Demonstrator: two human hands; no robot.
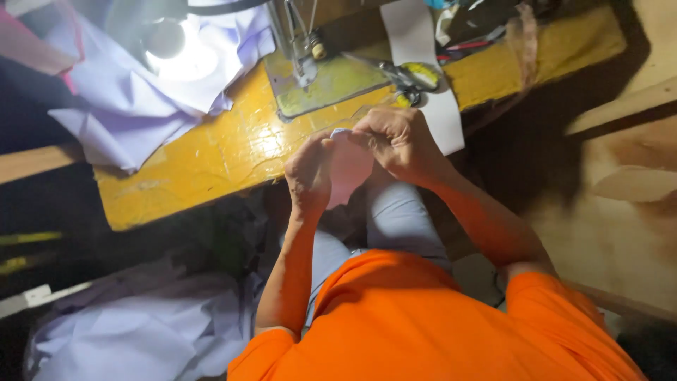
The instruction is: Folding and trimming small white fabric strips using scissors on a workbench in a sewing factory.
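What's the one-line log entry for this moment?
left hand: holds fabric piece | right hand: pinches its top | sewing machine: beyond hands

- A worn yellow sewing table (pixel 211 159) runs slantwise across the upper part.
- A sewing machine (pixel 310 63) stands at its far edge.
- A bright lamp (pixel 169 42) glares over pale lilac cloth (pixel 120 106) at the table's left end.
- The surroundings are dim.

The left hand (pixel 309 173) and right hand (pixel 396 141) meet at the centre, sharing a small fabric piece (pixel 349 169) between them, just off the table (pixel 211 155) edge. At twelve o'clock the sewing machine (pixel 310 63) stands on the table, scissors (pixel 412 77) beside it at one o'clock. Loose cloth (pixel 141 92) lies at ten o'clock; another cloth heap (pixel 141 339) sits at seven o'clock, below the table.
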